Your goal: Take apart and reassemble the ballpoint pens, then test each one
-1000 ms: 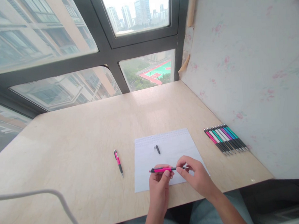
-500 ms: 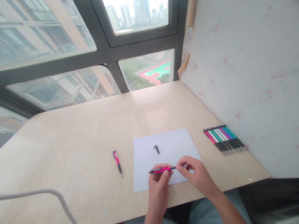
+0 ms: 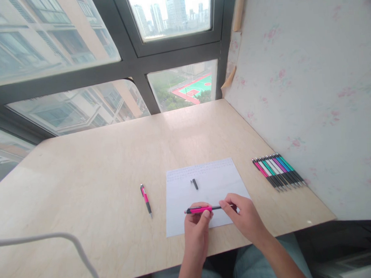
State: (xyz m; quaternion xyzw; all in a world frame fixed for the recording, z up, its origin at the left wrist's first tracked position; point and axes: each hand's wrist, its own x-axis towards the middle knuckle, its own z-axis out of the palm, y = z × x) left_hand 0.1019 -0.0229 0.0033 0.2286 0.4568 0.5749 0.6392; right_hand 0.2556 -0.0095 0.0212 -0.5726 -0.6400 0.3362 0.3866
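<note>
My left hand (image 3: 197,227) pinches the barrel of a pink pen (image 3: 198,210), held level above a white sheet of paper (image 3: 204,192). My right hand (image 3: 244,217) has its fingers pinched on the thin dark refill that sticks out of the pen's right end. A small black pen part (image 3: 195,183) lies on the sheet beyond the hands. A second pink and black pen (image 3: 146,199) rests on the desk to the left of the sheet.
A row of several pens (image 3: 278,172) in pink, green, white, purple and teal lies at the right by the papered wall (image 3: 311,85). The wooden desk (image 3: 96,169) meets a window at the back. A white cable (image 3: 60,247) curves at the lower left.
My right hand has slid slightly to the right along the refill, so more of the thin dark rod shows between the two hands. The left hand has stayed put.
</note>
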